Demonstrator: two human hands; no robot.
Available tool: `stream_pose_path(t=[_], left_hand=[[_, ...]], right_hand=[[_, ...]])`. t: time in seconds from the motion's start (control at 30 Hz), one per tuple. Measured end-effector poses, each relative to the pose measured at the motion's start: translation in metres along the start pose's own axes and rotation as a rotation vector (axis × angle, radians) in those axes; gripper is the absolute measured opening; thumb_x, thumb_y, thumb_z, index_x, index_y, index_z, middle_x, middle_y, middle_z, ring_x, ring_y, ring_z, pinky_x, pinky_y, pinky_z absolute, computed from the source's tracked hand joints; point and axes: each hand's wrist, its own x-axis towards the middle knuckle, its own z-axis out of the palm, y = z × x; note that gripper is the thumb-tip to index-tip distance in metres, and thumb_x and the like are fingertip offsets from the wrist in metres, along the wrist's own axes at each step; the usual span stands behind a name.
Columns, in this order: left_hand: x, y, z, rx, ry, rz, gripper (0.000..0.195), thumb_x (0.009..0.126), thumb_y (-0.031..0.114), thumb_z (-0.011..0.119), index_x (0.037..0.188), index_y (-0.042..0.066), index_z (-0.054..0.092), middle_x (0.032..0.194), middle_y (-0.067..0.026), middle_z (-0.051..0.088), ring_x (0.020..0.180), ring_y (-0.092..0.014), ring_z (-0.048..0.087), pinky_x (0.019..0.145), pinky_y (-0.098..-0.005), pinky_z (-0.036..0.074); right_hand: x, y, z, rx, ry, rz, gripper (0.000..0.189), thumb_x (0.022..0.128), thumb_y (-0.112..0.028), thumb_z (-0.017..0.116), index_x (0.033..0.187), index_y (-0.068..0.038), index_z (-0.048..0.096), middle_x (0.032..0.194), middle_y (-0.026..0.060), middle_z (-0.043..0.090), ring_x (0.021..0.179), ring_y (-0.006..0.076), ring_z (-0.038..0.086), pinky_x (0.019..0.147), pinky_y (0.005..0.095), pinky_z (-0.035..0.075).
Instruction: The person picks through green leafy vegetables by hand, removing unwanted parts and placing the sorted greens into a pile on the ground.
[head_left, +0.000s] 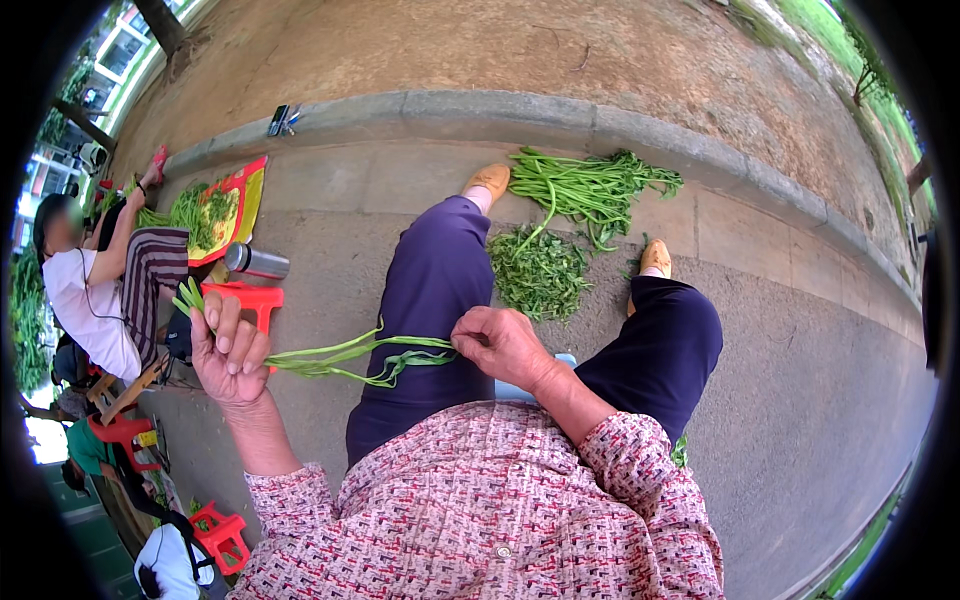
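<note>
My left hand (229, 349) is raised at the left, its fingers closed around a few long green vegetable stems (322, 362). Their cut-looking ends stick up above the fist, and the thin leafy ends stretch across my thigh to my right hand (499, 346). That hand pinches the tips between thumb and fingers. On the paving between my feet lies a bundle of long leafy green stems (555, 184). Nearer to me, a heap of loose green leaves (538, 274) rests on the asphalt, touching the bundle's lower edge.
A concrete kerb (495, 112) runs beyond my feet, with a phone (278, 120) on it. At left are a steel flask (257, 261), red plastic stools (255, 298), a red-and-yellow sheet (244, 206) with greens, and a seated person (94, 277). More people sit lower left.
</note>
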Motion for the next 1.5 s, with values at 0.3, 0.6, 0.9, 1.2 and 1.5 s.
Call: stream_pose_path(t=[0.3,0.6,0.9,1.2,1.5], left_hand=[[0.001,-0.001,0.010,0.070,0.004,0.028,0.024,0.103,0.024,0.037,0.087,0.006,0.039,0.066,-0.0038,0.040,0.039,-0.009,0.034,0.041,-0.0271,0.035],[0.001,-0.024,0.011,0.114,0.013,0.013,0.025,0.103,0.024,0.035,0.084,0.007,0.038,0.062,-0.0014,0.037,0.037,-0.008,0.029,0.038,-0.0256,0.032],[0.006,-0.013,0.021,0.074,-0.156,0.069,0.026,0.102,0.024,0.040,0.082,0.008,0.038,0.058,-0.0004,0.037,0.037,-0.005,0.029,0.035,-0.0216,0.030],[0.008,-0.018,0.025,0.067,-0.164,0.056,0.024,0.101,0.022,0.042,0.082,0.008,0.037,0.058,-0.0008,0.038,0.035,-0.004,0.028,0.032,-0.0197,0.027],[0.007,-0.023,0.029,0.054,-0.153,0.025,0.024,0.101,0.022,0.042,0.082,0.009,0.037,0.059,-0.0004,0.038,0.035,-0.004,0.028,0.034,-0.0201,0.026]], right_hand=[[-0.001,0.002,0.018,-0.363,0.099,0.086,0.011,0.074,-0.015,0.058,0.075,-0.005,0.064,0.077,0.0143,0.065,0.075,0.0350,0.064,0.067,0.0436,0.050],[-0.006,0.020,0.022,-0.112,0.125,0.601,0.027,0.076,-0.026,0.056,0.081,-0.003,0.070,0.086,0.0249,0.065,0.086,0.0404,0.063,0.082,0.0461,0.049],[-0.018,0.077,-0.007,0.762,0.446,0.755,0.015,0.076,-0.015,0.055,0.063,-0.008,0.051,0.057,-0.0040,0.043,0.050,0.0096,0.038,0.045,0.0300,0.030],[0.007,0.004,-0.011,0.536,-0.048,0.293,0.012,0.079,-0.009,0.071,0.088,-0.002,0.065,0.062,-0.0068,0.050,0.055,0.0025,0.040,0.051,0.0207,0.035],[0.029,-0.026,0.004,-0.008,-0.321,0.066,0.016,0.078,-0.014,0.069,0.093,-0.010,0.072,0.081,0.0071,0.070,0.076,0.0223,0.067,0.071,0.0340,0.051]])
